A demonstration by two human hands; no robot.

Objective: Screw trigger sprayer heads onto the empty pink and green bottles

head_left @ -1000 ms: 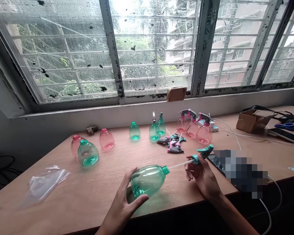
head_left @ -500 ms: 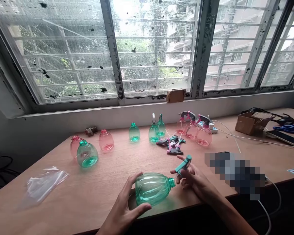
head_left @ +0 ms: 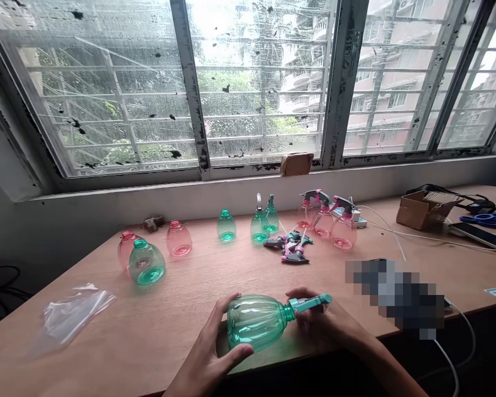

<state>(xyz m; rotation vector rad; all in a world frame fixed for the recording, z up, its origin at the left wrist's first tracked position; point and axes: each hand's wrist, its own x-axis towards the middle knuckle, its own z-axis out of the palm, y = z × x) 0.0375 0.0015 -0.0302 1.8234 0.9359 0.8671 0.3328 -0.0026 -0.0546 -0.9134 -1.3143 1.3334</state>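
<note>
A clear green spray bottle lies tilted on its side near the table's front edge, its neck pointing right. My left hand is wrapped round its base, thumb below and fingers above. At the neck sits a green trigger spray head, in line with the bottle. My right hand grips this head from behind and below, some of its fingers hidden. Whether the threads are engaged I cannot tell. Beyond the hands lies a pile of loose spray heads in pink, grey and green.
Open pink bottles and green bottles stand on the left. Farther back are a green bottle with a head and pink bottles with heads. A plastic bag lies at left, a cardboard box at right.
My right hand has brought the spray head left and down onto the bottle's neck, turning it level. Its raised fingers have closed in. My left hand and the bottle have barely moved.
</note>
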